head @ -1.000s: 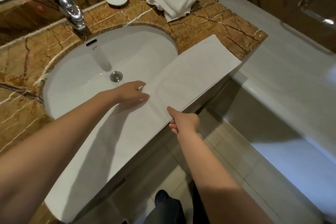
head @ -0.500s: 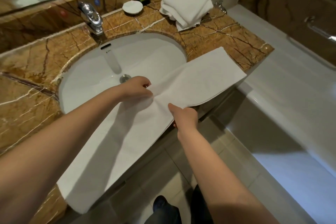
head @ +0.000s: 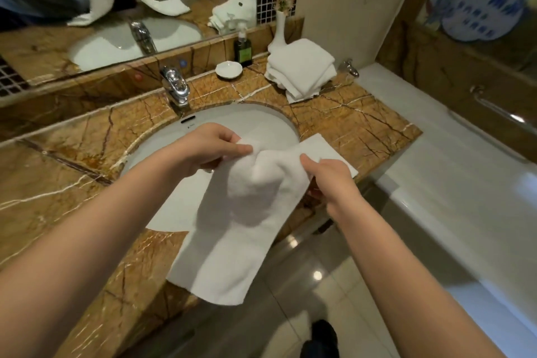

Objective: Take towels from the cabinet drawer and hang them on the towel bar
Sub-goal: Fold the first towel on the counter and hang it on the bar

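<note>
A long white towel [head: 232, 244] is lifted at its middle above the sink [head: 261, 122]. My left hand [head: 209, 148] pinches the towel's far edge between thumb and fingers. My right hand [head: 328, 177] grips the near edge, thumb on top. The towel bunches into a hump between the two hands. One end lies on the brown marble counter [head: 363, 125] to the right; the other end hangs over the counter's front edge. A stack of folded white towels [head: 302, 67] sits at the back of the counter. A metal bar [head: 499, 110] is fixed on the wall above the bathtub.
A chrome faucet [head: 175, 87], a white dish [head: 228, 69], a dark soap bottle [head: 243, 49] and a white vase [head: 279, 32] line the counter's back. A mirror [head: 116, 9] hangs behind them. The white bathtub [head: 465, 183] lies right, tiled floor [head: 290, 299] below.
Both hands closed on the flat towel's middle and lifted it, so it now bunches and hangs folded over. My view rose, showing the mirror and wall.
</note>
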A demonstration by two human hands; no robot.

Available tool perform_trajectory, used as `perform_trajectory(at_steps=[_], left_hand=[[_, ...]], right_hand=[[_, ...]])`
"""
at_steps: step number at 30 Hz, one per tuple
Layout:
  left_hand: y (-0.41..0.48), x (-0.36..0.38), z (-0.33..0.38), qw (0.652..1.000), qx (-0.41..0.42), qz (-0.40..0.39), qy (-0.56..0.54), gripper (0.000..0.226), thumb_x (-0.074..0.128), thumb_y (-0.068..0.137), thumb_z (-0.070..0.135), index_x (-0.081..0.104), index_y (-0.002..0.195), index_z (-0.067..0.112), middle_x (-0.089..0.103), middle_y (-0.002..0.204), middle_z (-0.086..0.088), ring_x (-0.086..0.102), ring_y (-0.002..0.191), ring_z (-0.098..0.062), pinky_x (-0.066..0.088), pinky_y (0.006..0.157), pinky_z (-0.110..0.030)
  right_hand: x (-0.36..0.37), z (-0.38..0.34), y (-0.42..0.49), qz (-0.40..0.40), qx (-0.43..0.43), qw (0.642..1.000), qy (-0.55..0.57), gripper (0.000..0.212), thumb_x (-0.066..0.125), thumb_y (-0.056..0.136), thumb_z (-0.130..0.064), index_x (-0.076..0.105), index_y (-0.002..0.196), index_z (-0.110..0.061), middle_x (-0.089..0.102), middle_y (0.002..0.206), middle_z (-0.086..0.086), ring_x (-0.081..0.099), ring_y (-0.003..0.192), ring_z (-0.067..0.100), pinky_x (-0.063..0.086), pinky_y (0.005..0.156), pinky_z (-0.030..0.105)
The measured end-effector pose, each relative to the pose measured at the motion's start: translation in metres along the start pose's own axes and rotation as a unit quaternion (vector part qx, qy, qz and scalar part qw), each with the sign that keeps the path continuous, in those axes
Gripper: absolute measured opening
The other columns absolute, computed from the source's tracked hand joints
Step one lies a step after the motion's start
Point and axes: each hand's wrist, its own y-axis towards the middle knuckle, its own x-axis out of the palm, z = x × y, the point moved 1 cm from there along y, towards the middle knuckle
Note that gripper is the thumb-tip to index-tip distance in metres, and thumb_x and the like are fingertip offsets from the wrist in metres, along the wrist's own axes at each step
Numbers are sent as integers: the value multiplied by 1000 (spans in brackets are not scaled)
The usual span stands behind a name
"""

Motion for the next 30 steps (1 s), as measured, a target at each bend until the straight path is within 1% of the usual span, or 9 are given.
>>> perform_trajectory(at_steps=[4,8,11,14,17,20,25,28,30], left_hand=[[-11,-2,18,998,4,54,-45,25,76,77,28,70,81,4,62,75,-11,54,67,-23,47,62,-32],[-21,-1,38,988,15,112,-110,14,76,77,26,71,73,14,63,57,2,57,51,-9,51,52,-21],[-31,2,55,978,21,140,-154,11,73,79,23,73,73,14,61,55,4,56,48,-8,50,51,-21],[-39,5,71,969,35,152,-191,13,72,80,20,72,68,15,57,51,5,51,44,-7,48,48,-20],[-48,6,89,959,55,173,-219,8,72,81,20,72,81,13,67,59,4,60,49,-7,51,52,-20],[-54,5,108,941,73,214,-251,10,74,79,22,74,84,13,75,79,-1,71,69,-13,54,57,-21],[-69,8,145,910,89,280,-294,20,72,81,19,71,98,9,75,90,-4,73,82,-18,55,62,-24],[-83,7,171,892,102,325,-297,13,70,82,15,70,93,7,75,86,-4,73,81,-19,57,64,-26],[-94,6,185,882,116,357,-284,8,69,83,14,71,88,9,75,83,-2,72,80,-18,57,70,-28]], right_hand=[[-6,-34,-3,-22,-4,1000,14,35,62,92,-30,62,115,-3,67,106,10,61,86,21,52,63,32],[-10,-62,-6,-21,-22,999,42,31,61,91,-29,64,110,-4,66,104,19,59,86,21,49,74,33],[-15,-80,-7,-33,-47,997,48,29,70,84,-24,63,109,-9,65,96,6,58,84,19,50,72,33],[-24,-99,-6,-47,-69,996,38,26,72,83,-22,65,104,-8,66,96,5,59,81,17,50,68,29],[-36,-122,-3,-72,-91,993,37,21,72,85,-20,67,99,-5,69,89,5,62,72,13,48,55,21],[-46,-148,-1,-89,-111,989,38,13,72,84,-20,66,88,-9,68,78,-1,63,63,8,46,46,15],[-56,-194,0,-115,-118,986,28,34,73,83,-22,63,108,-2,67,85,6,62,76,18,47,60,25],[-59,-225,-1,-154,-123,980,-11,25,66,82,-6,65,104,6,63,83,27,55,74,18,44,61,26],[-59,-246,-1,-194,-132,971,-50,18,60,80,0,63,97,-3,63,101,22,56,83,22,50,66,30]])
